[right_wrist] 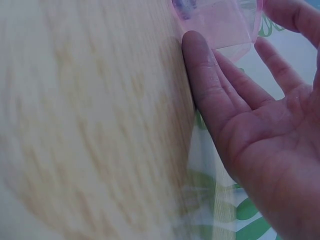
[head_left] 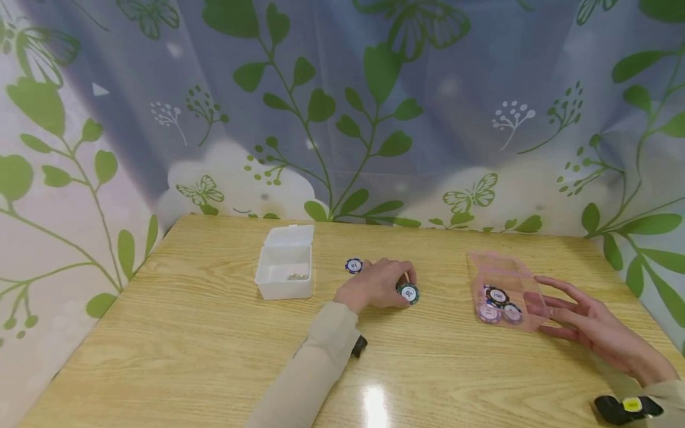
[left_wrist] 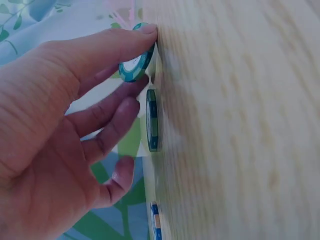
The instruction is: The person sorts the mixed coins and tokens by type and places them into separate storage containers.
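Observation:
My left hand (head_left: 377,282) pinches a green poker chip (head_left: 409,293) marked 20 between thumb and fingertips, tilted up close over the table in the left wrist view. Below its other fingers a second green chip (left_wrist: 152,121) lies flat; in the head view the hand hides it. Just left of that hand is a blue chip (head_left: 354,266) marked 10. At the right, a see-through pink box (head_left: 527,324) with its lid open holds several chips, among them a black chip (head_left: 497,296) marked 100. My right hand (head_left: 594,327) touches the box's right side with spread, mostly straight fingers.
A white box (head_left: 283,289) with its lid raised stands left of my left hand, some small pale pieces (head_left: 297,277) in its corner. Behind the wooden table (head_left: 187,333) hangs a leaf-patterned curtain (head_left: 342,119).

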The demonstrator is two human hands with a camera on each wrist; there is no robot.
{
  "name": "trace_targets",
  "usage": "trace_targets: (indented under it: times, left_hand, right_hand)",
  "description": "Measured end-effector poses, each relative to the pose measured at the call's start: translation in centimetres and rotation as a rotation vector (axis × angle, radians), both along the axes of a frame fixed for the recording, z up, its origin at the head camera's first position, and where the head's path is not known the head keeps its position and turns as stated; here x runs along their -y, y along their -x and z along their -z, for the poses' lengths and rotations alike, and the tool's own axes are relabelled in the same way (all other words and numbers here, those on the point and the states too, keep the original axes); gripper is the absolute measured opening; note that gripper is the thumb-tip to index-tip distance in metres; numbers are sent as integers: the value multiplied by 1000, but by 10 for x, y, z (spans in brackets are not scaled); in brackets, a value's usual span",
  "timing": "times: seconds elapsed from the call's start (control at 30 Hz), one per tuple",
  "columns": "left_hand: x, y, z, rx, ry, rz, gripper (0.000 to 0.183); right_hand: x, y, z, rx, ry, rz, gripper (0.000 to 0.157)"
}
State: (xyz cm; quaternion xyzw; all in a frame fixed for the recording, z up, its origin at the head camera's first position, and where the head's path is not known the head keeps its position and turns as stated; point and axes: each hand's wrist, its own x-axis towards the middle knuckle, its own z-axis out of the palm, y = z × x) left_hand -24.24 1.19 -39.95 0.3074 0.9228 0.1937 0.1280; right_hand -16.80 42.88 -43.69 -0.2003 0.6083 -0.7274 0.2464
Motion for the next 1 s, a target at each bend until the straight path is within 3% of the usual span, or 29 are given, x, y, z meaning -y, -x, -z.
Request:
trace_targets:
  times: [0.57, 0.73, 1.0]
  left_hand:
    - [7, 5, 0, 66, -39, 77, 45]
    - [7, 5, 0, 67, -27, 79, 46]
    - [7, 5, 1, 68, -21, 78, 45]
  right_hand:
    - [-1, 0, 1, 3, 4, -12, 61]
    - [-1, 0, 1, -1, -23, 5, 61]
    - [0, 0, 0, 0, 28, -13, 61]
